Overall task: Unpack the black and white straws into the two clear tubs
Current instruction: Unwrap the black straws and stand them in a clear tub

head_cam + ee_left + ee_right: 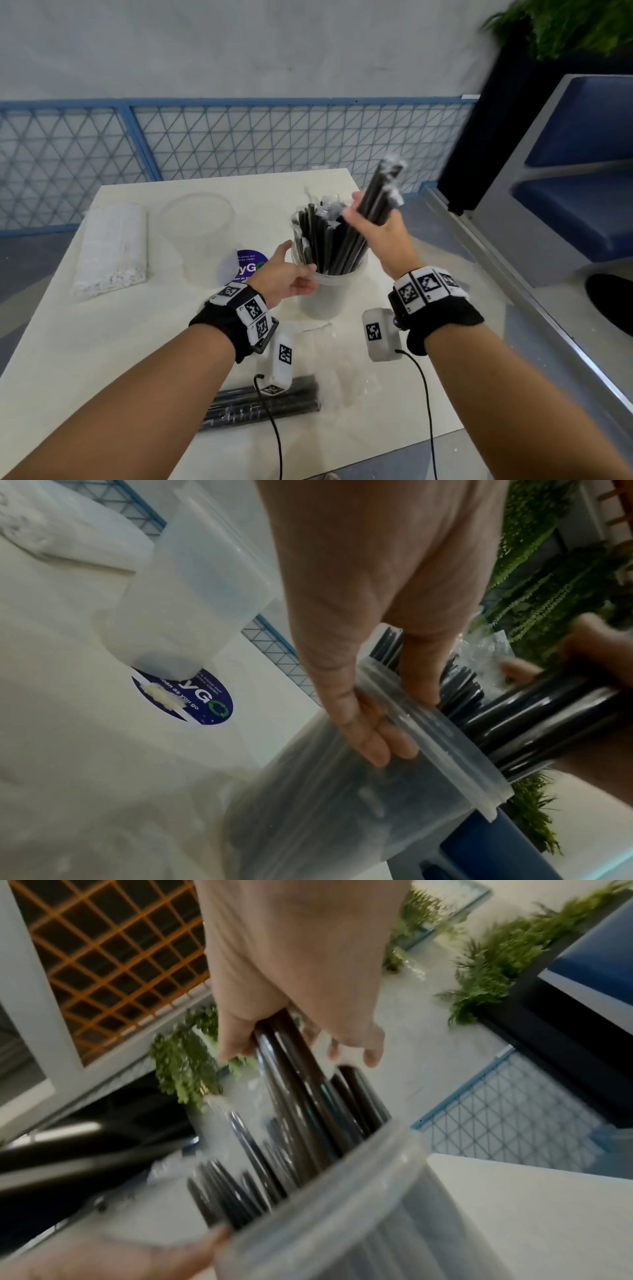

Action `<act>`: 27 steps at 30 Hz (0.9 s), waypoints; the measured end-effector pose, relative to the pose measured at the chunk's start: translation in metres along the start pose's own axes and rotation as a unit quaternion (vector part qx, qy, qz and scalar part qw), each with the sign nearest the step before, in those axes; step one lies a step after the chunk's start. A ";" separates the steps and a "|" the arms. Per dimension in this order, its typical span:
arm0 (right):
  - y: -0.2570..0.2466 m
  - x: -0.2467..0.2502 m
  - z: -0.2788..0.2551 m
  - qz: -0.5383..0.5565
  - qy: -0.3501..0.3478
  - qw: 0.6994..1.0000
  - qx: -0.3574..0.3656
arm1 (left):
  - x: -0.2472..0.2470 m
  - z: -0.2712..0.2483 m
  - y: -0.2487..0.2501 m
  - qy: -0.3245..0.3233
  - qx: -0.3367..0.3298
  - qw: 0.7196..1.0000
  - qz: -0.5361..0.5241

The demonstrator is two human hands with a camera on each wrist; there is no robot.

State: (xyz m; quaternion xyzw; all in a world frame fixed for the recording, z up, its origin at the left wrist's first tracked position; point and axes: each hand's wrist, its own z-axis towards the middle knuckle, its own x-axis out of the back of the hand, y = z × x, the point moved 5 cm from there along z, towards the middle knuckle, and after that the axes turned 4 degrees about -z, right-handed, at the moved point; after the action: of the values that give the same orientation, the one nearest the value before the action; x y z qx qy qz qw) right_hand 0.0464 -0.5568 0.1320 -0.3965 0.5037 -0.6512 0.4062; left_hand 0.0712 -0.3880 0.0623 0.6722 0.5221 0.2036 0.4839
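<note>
The left hand (287, 274) holds the near clear tub (325, 291) at its rim; in the left wrist view the fingers (369, 734) lie curled on the outer wall and the thumb (421, 669) hooks over the rim, so the rim is pinched between them. This tub stands on the bench (102, 359) and it is full of black straws (322, 240) that stand upright and lean a little outward. The right hand (380, 222) is above the tub, and its fingers are closed around a bundle of black straws (383, 192) with some clear wrapping at the upper end; the bundle is tilted away from the tub, and its lower ends are hidden behind the hand. The second clear tub (200, 236) stands behind and to the left of the near tub and has no straws in it. The pack of white straws (113, 250) lies farther to the left of that tub, still wrapped. In front of the near tub, close to the person, more black straws in a clear wrapper (263, 404) lie flat on the bench. A round blue sticker (248, 265) is on the bench between the two tubs.
</note>
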 end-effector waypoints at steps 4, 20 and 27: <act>0.056 -0.011 0.002 -0.151 -0.018 0.988 -0.035 | -0.001 -0.002 -0.001 -0.007 -0.013 1.000 -0.010; -0.020 -0.047 0.031 -0.462 -0.083 0.868 0.163 | 0.002 0.001 0.000 -0.009 -0.018 1.000 -0.010; 0.011 -0.058 -0.004 -0.470 -0.104 0.850 0.215 | 0.002 0.001 0.000 -0.004 -0.027 1.000 -0.005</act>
State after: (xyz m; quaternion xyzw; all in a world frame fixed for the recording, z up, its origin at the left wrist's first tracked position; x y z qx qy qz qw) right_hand 0.0649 -0.5039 0.1147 -0.5541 0.0599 -0.8113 0.1766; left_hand 0.0728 -0.3869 0.0611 0.6567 0.5182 0.2129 0.5050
